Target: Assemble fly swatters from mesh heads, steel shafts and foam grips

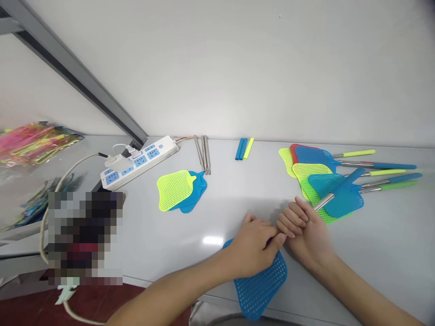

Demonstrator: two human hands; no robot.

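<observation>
Our left hand (pixel 254 248) grips one perforated blue paddle (pixel 261 290), our right hand (pixel 308 233) one shiny metal rod (pixel 324 202); three slim tubes (pixel 243 149) lie beyond.

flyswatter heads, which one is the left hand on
The blue flyswatter head closest to the camera, partly covered by the left hand. The loose heads at left and the piled flyswatters at right lie farther back.

At your five o'clock, the blue, shield-shaped, perforated plastic swatter head (pixel 262 286) looks matt; between three and four, your slim, silvery metal rod (pixel 324 202) gleams smooth. Your flat, pale grey tabletop (pixel 185 244) glares glossily at six. At nine, the crinkled, clear plastic bag (pixel 41 142) shines.
</observation>
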